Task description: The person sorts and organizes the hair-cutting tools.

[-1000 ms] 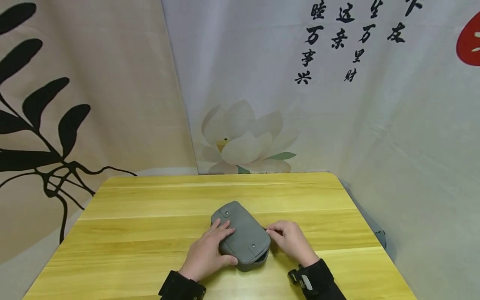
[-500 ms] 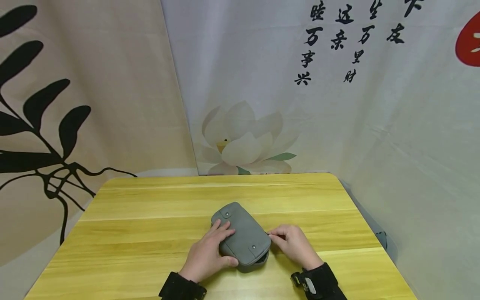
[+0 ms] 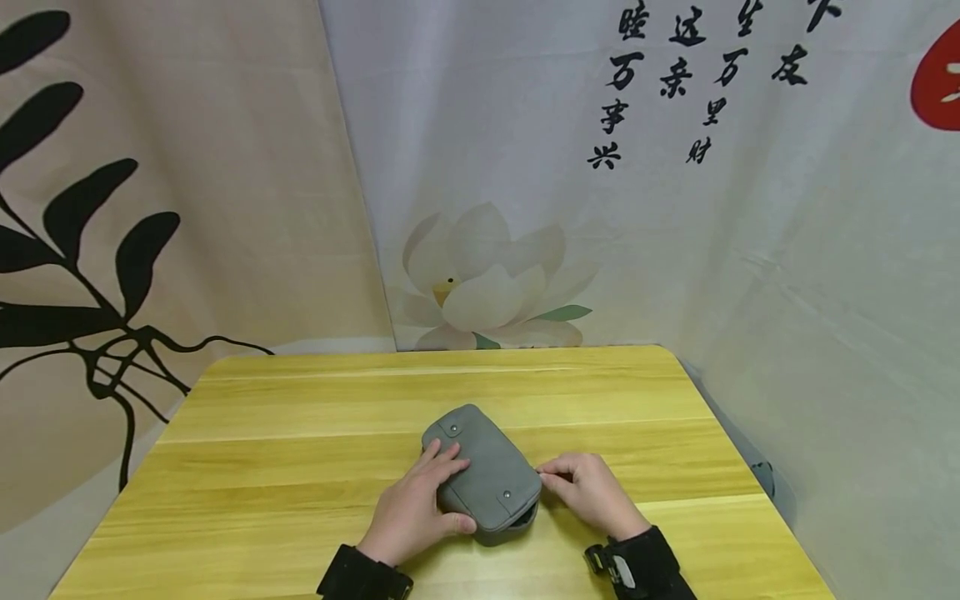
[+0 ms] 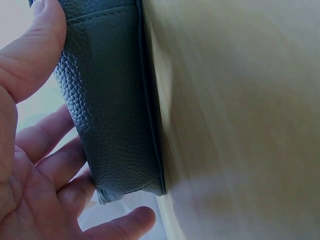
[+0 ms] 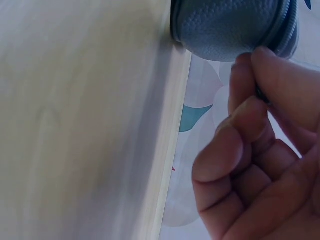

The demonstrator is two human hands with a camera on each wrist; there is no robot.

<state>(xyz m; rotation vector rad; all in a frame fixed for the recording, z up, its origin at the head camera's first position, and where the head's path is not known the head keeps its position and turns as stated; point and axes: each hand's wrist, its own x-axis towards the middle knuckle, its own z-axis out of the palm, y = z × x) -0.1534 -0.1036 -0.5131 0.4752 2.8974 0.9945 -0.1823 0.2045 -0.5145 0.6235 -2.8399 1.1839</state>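
Note:
A grey leather-textured zip case (image 3: 491, 467) with two metal studs on its top lies slanted on the table. Over its left part rests my left hand (image 3: 416, 504), fingers spread and fairly straight on the top, thumb along the near edge. In the left wrist view the thumb (image 4: 32, 55) lies against the case's stitched side. At the case's right edge my right hand (image 3: 588, 492) pinches the small zipper pull between thumb and forefinger; it is mostly hidden by the fingertips (image 5: 267, 62). A dark gap shows under the lid at the near right corner.
The yellow wood-grain table (image 3: 300, 425) has rounded far corners. Behind it hangs a pale cloth backdrop (image 3: 487, 108) with a printed lotus and black characters. Dark printed leaves (image 3: 90, 200) are on the left.
My right hand has slid a short way along the case's right edge, toward the near corner, still pinching at the zip. My left hand and the case stay in place.

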